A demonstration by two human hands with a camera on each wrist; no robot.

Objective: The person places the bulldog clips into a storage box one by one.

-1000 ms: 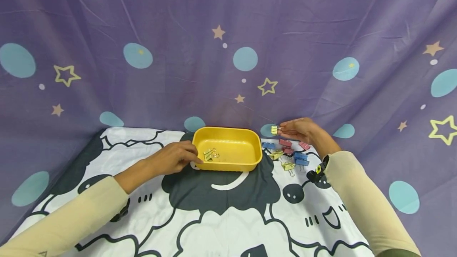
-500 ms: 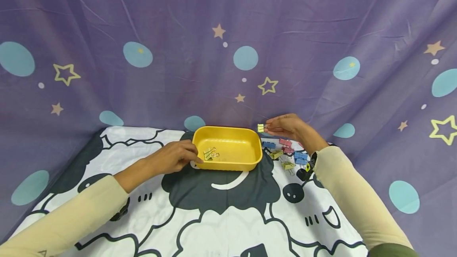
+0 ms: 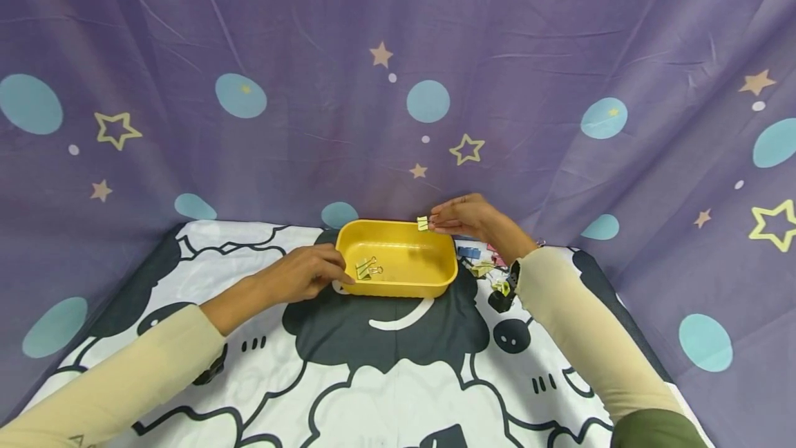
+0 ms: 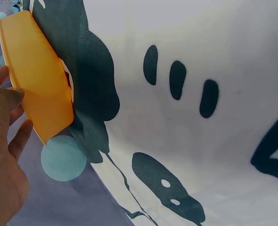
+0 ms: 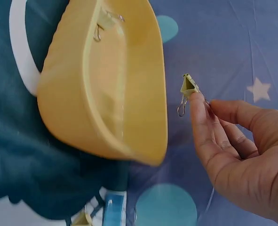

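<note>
My right hand (image 3: 463,216) pinches a yellow binder clip (image 5: 189,85) by one wire handle, its other handle hanging free. In the head view the clip overlaps the far rim of a yellow plastic tray (image 3: 410,290), toward the right. My left hand (image 3: 311,273) grips the tray's near left corner, its thumb (image 4: 14,96) against the outer wall. Inside the tray, by that corner, lies a yellow binder clip (image 3: 363,269) with its wire handles spread out.
Right of the tray lie loose binder clips: a blue one (image 3: 468,252), yellow ones (image 3: 481,269) and pink ones, partly hidden by my right wrist. A cartoon-print cloth (image 3: 398,393) covers the table. Behind it hangs a purple curtain (image 3: 311,123).
My right hand has carried the yellow binder clip leftward, from above the loose clips to the tray's far rim. The left hand and the tray have stayed put.
</note>
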